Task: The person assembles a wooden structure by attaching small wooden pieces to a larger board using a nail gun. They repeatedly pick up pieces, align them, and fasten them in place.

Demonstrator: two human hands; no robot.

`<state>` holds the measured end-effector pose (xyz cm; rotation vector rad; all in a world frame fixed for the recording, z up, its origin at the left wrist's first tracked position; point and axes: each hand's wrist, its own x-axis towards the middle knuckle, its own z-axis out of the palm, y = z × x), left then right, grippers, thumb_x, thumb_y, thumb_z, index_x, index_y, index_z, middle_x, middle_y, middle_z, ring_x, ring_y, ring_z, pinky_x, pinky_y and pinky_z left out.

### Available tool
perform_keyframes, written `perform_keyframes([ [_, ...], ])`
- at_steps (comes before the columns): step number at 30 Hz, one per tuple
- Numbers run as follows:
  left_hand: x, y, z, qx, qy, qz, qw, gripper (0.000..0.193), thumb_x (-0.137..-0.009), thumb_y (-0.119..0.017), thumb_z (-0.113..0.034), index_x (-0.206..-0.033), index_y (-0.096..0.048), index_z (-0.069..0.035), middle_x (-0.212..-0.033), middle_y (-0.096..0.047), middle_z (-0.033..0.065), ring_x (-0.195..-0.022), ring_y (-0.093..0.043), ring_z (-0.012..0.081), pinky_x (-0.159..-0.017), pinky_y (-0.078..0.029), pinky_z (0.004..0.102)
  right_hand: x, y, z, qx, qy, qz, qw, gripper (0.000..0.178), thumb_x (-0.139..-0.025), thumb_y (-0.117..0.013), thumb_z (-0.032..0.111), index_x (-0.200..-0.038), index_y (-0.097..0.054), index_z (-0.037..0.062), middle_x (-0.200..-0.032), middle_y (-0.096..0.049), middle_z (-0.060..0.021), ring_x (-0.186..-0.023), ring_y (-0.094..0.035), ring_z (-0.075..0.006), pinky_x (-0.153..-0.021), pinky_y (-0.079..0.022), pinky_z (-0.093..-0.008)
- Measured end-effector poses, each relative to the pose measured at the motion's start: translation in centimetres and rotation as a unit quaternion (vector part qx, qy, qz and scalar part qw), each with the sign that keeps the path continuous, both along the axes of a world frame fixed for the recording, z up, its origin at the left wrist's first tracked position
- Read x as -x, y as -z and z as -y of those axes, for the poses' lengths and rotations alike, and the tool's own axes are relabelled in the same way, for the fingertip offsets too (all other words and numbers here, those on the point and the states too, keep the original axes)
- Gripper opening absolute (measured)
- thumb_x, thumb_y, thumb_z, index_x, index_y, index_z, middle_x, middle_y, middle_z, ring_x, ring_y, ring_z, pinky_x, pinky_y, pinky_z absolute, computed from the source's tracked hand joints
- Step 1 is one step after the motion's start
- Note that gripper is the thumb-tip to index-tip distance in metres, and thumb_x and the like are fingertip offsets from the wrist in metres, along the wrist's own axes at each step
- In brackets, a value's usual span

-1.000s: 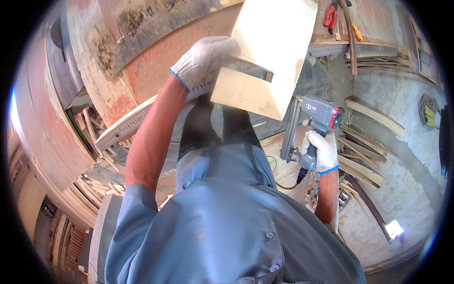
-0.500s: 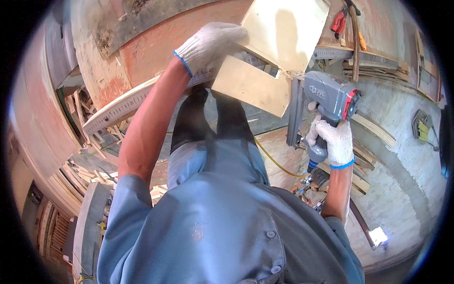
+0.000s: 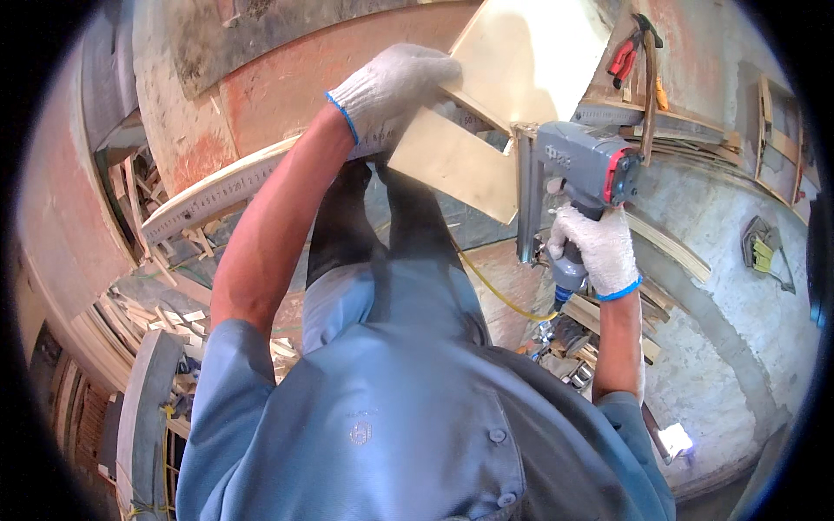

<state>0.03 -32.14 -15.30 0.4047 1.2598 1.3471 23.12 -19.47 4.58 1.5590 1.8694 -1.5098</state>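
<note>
My left hand point(image 3: 395, 82), in a white knit glove with blue cuff trim, is closed on the left side of a pale plywood piece. A larger bright plywood panel point(image 3: 530, 61) joins a smaller tilted board point(image 3: 456, 165), with a gap between them. My right hand point(image 3: 599, 247), gloved alike, wraps round the handle of a grey nail gun point(image 3: 578, 161) with a red-edged rear. The gun's nose touches or nearly touches the right corner where the boards meet. From its lower end runs a yellow air hose point(image 3: 508, 300).
A long ruler point(image 3: 217, 195) runs along the bench edge point(image 3: 278, 108). Red-handled pliers point(image 3: 622, 62) and a hammer point(image 3: 648, 87) lie at the far right. Wood strips and scraps point(image 3: 178, 326) litter the floor, and a bright lamp point(image 3: 675, 439) shines at the lower right.
The nail gun has moved left and come more upright, its nose closer against the boards' corner. My left hand and the boards have barely shifted.
</note>
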Motion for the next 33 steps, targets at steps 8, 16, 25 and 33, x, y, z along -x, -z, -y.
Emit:
perform_keyframes([
  [8,0.3,3.4,0.0,-0.049,-0.02,-0.185,0.981,0.039,-0.099,-0.065,-0.041,-0.108,-0.075,-0.004,-0.095,-0.07,0.0036,-0.08,-0.064,0.0119,-0.071,-0.051,0.0285,0.0,0.3,-0.6,0.012,-0.003,0.02,1.0,0.032,-0.088,-0.067,0.005,-0.12,-0.065,0.0013,-0.071,-0.064,-0.0048,-0.056,-0.061,-0.0138,-0.054,-0.049,-0.0306],
  [16,0.0,0.0,1.5,0.089,-0.019,-0.122,0.988,0.057,-0.103,-0.057,-0.055,-0.109,-0.074,-0.001,-0.093,-0.07,0.0058,-0.083,-0.062,0.0132,-0.075,-0.052,0.0314,0.5,-0.1,-0.8,0.016,-0.018,0.039,0.999,0.036,-0.087,-0.063,0.007,-0.121,-0.062,-0.0028,-0.064,-0.061,-0.0047,-0.056,-0.06,-0.0148,-0.057,-0.049,-0.0309],
  [25,-0.4,-1.2,0.1,0.089,0.019,-0.186,0.978,0.051,-0.098,-0.06,-0.047,-0.096,-0.07,0.003,-0.086,-0.068,0.0102,-0.083,-0.061,0.0167,-0.078,-0.05,0.0362,-0.2,0.4,-0.9,0.033,0.004,0.017,0.999,0.032,-0.088,-0.068,0.002,-0.119,-0.065,0.0013,-0.069,-0.062,-0.0027,-0.055,-0.059,-0.0126,-0.053,-0.048,-0.0301],
  [33,-0.5,-1.1,0.0,0.089,0.018,-0.186,0.978,0.051,-0.097,-0.06,-0.047,-0.094,-0.07,0.003,-0.082,-0.066,0.0101,-0.08,-0.061,0.0167,-0.076,-0.05,0.0361,0.6,0.0,-0.8,0.008,-0.004,0.035,0.999,0.025,-0.088,-0.069,0.006,-0.112,-0.066,0.0009,-0.07,-0.064,-0.003,-0.055,-0.059,-0.0116,-0.052,-0.047,-0.0298],
])
